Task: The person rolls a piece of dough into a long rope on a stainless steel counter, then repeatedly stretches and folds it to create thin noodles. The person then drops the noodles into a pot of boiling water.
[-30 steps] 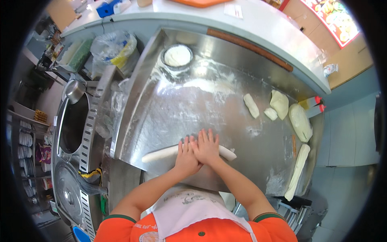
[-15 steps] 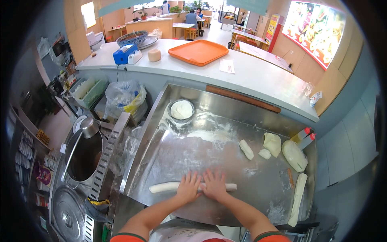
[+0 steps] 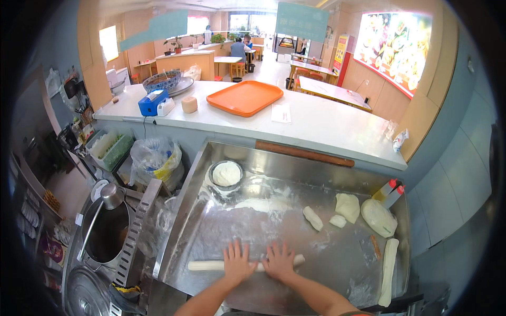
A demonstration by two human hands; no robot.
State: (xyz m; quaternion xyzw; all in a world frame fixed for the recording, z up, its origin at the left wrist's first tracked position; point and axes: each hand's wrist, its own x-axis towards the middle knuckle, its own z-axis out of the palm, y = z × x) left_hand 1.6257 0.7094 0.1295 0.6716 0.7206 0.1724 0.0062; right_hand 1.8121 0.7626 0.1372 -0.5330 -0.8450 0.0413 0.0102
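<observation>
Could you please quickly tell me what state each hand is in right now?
Left hand: spread open, resting on the dough roll, not closed around it.
Right hand: spread open on the same roll, holding nothing.

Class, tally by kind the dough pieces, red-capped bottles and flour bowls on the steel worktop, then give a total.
Long dough rolls: 2, the roll under the hands and the right-edge roll
Short dough roll: 1
Dough lumps: 3, folded lump, small lump, large oval lump
Red-capped bottles: 2, left bottle, right bottle
Bowl of flour: 1
Total: 9
</observation>
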